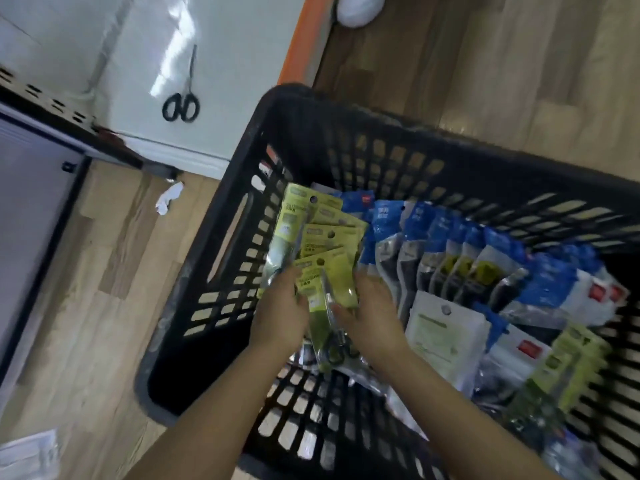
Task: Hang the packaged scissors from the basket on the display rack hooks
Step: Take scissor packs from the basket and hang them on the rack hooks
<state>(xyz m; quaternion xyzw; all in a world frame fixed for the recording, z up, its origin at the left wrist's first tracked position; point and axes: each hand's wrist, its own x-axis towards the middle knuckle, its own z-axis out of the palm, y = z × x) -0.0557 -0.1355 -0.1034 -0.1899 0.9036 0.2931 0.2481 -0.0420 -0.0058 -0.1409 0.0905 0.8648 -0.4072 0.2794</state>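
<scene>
I am leaning over the black basket (311, 140), which sits on the wood-patterned floor (519, 64), and both my hands are down inside it at its left end. My left hand (280, 313) has its fingers curled around the left edge of a fanned bunch of green scissor packs (318, 237), thumb lying across the front of the cards. My right hand (372, 306) comes in from the other side, and its thumb and fingers pinch the lower part of the front green pack (325, 285), whose black scissor handles show below my fingers. The green packs stand tilted against the basket's left wall, their hang holes pointing up and away from me. Just beside them to the right lies a row of blue-topped packs (450, 251), overlapping one another like roof tiles, and nearer to me rests a white pack (446, 327) with a hang hole. At the far right edge another green pack (571, 368) lies blurred. Outside the basket, a pair of loose black scissors (183, 98) lies on a white glossy surface (225, 81), well apart from my hands.
</scene>
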